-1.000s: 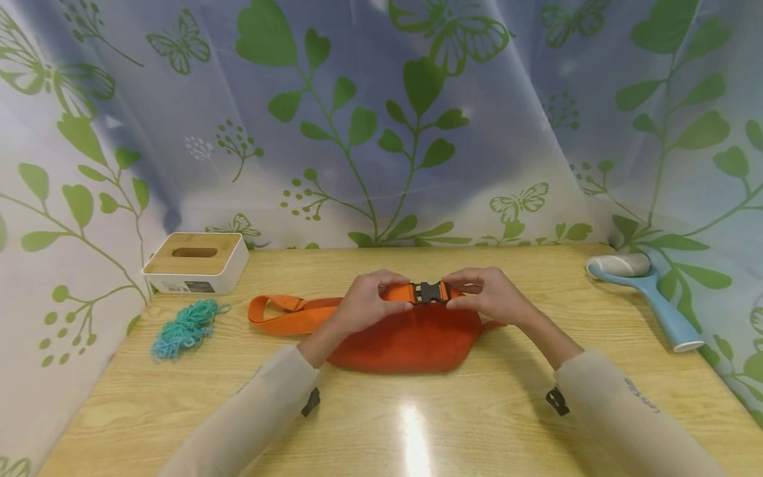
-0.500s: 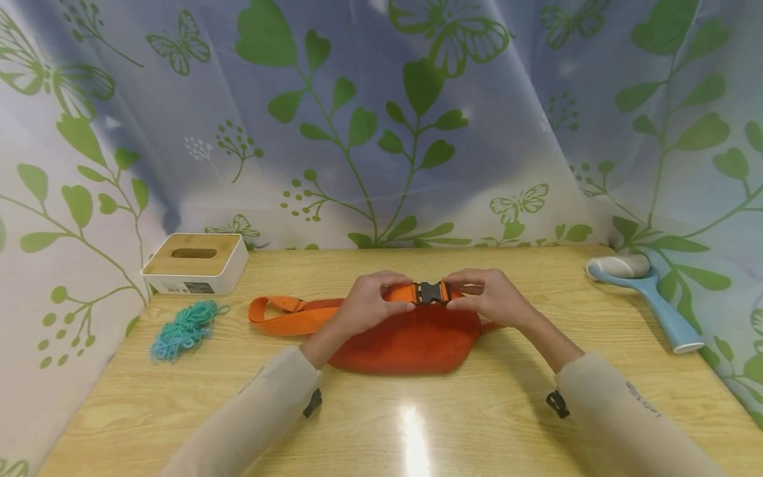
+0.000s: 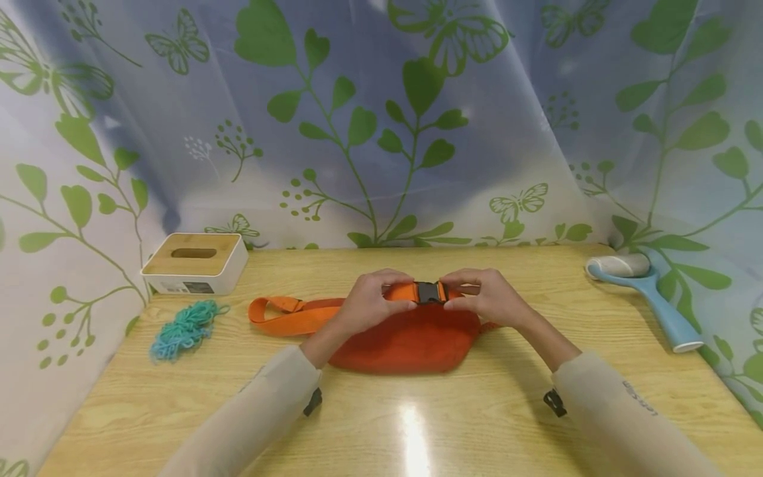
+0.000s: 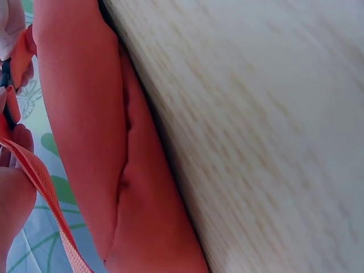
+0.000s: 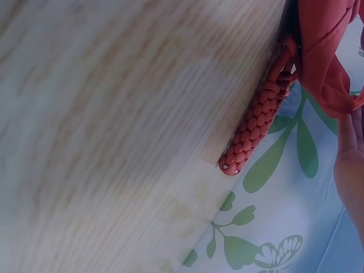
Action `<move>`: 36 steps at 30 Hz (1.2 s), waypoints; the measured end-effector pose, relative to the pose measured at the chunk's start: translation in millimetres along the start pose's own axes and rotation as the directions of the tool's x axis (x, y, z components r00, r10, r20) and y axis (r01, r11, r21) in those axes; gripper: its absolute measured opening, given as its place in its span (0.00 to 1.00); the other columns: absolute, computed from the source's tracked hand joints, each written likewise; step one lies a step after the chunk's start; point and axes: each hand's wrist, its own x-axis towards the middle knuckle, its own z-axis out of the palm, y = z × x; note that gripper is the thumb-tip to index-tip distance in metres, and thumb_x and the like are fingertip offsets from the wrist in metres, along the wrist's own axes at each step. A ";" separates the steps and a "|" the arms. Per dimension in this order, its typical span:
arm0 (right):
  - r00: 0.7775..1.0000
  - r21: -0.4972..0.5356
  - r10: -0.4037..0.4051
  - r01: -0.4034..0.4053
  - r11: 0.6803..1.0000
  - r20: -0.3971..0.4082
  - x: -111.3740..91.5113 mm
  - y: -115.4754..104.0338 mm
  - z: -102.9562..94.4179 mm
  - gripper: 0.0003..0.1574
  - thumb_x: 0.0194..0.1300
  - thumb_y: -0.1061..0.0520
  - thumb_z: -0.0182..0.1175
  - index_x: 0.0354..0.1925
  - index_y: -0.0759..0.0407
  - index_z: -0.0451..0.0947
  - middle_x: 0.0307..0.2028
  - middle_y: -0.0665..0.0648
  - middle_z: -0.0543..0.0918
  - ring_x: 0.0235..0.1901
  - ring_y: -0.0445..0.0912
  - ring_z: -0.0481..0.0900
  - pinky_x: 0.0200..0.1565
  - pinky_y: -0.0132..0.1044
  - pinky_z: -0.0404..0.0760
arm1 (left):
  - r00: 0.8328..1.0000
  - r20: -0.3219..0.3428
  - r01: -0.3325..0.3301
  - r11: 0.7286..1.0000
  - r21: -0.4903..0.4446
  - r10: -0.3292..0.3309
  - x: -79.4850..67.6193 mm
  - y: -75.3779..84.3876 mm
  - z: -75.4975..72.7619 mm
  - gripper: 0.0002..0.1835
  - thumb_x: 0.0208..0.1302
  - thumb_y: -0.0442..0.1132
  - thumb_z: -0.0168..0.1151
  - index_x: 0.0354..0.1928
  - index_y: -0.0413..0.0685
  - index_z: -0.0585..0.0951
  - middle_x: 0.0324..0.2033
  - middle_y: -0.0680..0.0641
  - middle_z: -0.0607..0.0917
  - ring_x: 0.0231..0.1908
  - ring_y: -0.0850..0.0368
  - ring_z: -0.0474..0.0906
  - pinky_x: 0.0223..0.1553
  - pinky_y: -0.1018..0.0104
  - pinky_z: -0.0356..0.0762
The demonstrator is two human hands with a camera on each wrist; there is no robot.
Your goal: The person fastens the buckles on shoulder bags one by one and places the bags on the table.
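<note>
A red waist bag (image 3: 405, 344) lies on the table, its orange strap (image 3: 298, 322) looped out to the left. Above the bag's upper edge is a black side-release buckle (image 3: 428, 292), its two halves joined. My left hand (image 3: 368, 301) pinches its left end between thumb and fingers; my right hand (image 3: 487, 296) pinches the right end and webbing. In the left wrist view the bag (image 4: 85, 125) fills the middle, with the buckle (image 4: 7, 74) at the left edge. A braided red cord (image 5: 253, 125) hangs off the bag's end in the right wrist view.
A white tissue box (image 3: 193, 264) with a wooden lid stands at the back left. Teal and blue yarn (image 3: 186, 330) lies in front of it. A blue lint roller (image 3: 650, 291) lies at the back right. A leaf-printed curtain (image 3: 381, 132) borders the wooden table (image 3: 357, 430).
The buckle's halves have slid together, closing the gap between them. Both hands have drawn slightly closer and keep their pinch; the bag stays in place.
</note>
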 end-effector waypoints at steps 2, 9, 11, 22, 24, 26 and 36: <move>1.000 -0.005 -0.002 0.002 1.000 -0.002 0.2 -0.3 -0.2 0.29 0.59 0.65 0.74 0.59 0.69 0.81 0.57 0.68 0.82 0.58 0.61 0.80 0.53 0.39 0.81 | 1.000 -0.003 -0.005 1.000 -0.005 0.005 0.0 0.6 -0.1 0.23 0.57 0.39 0.78 0.56 0.45 0.86 0.52 0.49 0.85 0.53 0.53 0.80 0.53 0.56 0.78; 1.000 -0.024 -0.010 0.010 1.000 0.000 -1.2 0.4 -0.7 0.29 0.59 0.65 0.74 0.59 0.68 0.81 0.56 0.67 0.82 0.57 0.62 0.80 0.53 0.41 0.81 | 1.000 0.011 -0.011 1.000 0.003 0.011 -0.4 1.3 -0.6 0.23 0.58 0.39 0.77 0.57 0.44 0.85 0.52 0.48 0.85 0.54 0.52 0.80 0.54 0.56 0.78; 1.000 -0.027 -0.006 0.006 1.000 0.014 -2.8 0.9 -1.5 0.30 0.60 0.64 0.74 0.60 0.68 0.80 0.57 0.68 0.81 0.58 0.63 0.80 0.54 0.43 0.81 | 1.000 0.027 -0.005 1.000 0.006 0.004 -1.0 1.6 -0.6 0.23 0.58 0.39 0.77 0.57 0.44 0.85 0.53 0.48 0.85 0.54 0.52 0.79 0.54 0.56 0.78; 0.996 -0.097 -0.042 0.049 0.994 0.079 -7.6 2.7 -5.4 0.29 0.62 0.60 0.73 0.59 0.68 0.80 0.56 0.66 0.82 0.58 0.62 0.79 0.56 0.50 0.79 | 0.994 0.102 0.027 1.000 0.013 -0.028 -3.8 3.8 -0.1 0.23 0.61 0.41 0.76 0.57 0.45 0.85 0.56 0.48 0.83 0.56 0.51 0.78 0.56 0.53 0.77; 0.995 -0.112 -0.055 0.064 0.992 0.089 -7.6 1.8 -5.6 0.28 0.61 0.60 0.74 0.58 0.68 0.81 0.56 0.65 0.82 0.58 0.61 0.80 0.57 0.50 0.79 | 0.993 0.116 0.027 1.000 0.017 -0.029 -5.1 3.4 -0.3 0.22 0.61 0.41 0.75 0.57 0.45 0.85 0.55 0.48 0.84 0.56 0.51 0.78 0.56 0.53 0.77; 0.992 -0.147 -0.075 0.090 0.985 0.103 -8.0 1.1 -5.8 0.28 0.61 0.59 0.74 0.58 0.67 0.81 0.55 0.63 0.83 0.57 0.59 0.81 0.56 0.50 0.80 | 0.989 0.143 0.022 1.000 0.023 -0.025 -6.7 3.3 -0.4 0.21 0.62 0.42 0.75 0.56 0.45 0.85 0.54 0.48 0.84 0.54 0.52 0.79 0.56 0.53 0.77; 0.967 -0.314 -0.128 0.194 0.929 0.220 -10.5 1.2 -1.4 0.26 0.61 0.52 0.75 0.55 0.61 0.85 0.55 0.59 0.84 0.55 0.56 0.81 0.54 0.51 0.80 | 0.958 0.286 0.003 0.995 0.103 -0.033 -12.0 -0.8 1.6 0.20 0.63 0.44 0.74 0.56 0.45 0.85 0.54 0.49 0.84 0.55 0.53 0.78 0.57 0.55 0.75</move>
